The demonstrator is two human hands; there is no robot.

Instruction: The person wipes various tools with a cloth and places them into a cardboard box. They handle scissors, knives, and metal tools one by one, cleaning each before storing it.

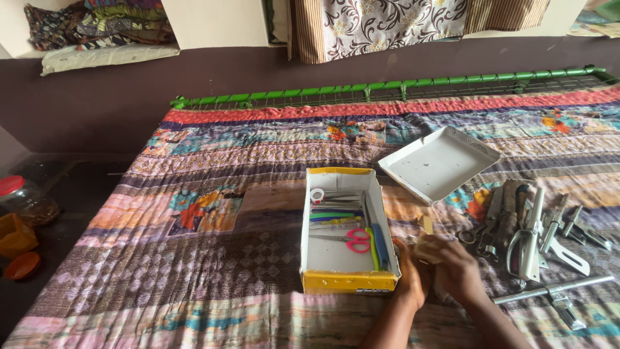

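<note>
Small pale block (pixel 424 247) sits clasped between both hands just right of the open box (pixel 347 231) on the bed. Left hand (pixel 412 279) and right hand (pixel 456 268) grip it closed. Scissors (pixel 354 240) and pens already boxed; metal tools (pixel 536 232) remain outside.

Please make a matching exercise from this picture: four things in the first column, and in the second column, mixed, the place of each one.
Things:
1. pink-handled scissors
2. white lid
3. metal tools
4. red-capped jar

Places:
A. far left, off the bed
B. inside the open box
C. on the quilt, right of the hands
D. on the quilt, beyond the box to its right

Pairs: 1-B, 2-D, 3-C, 4-A
</note>
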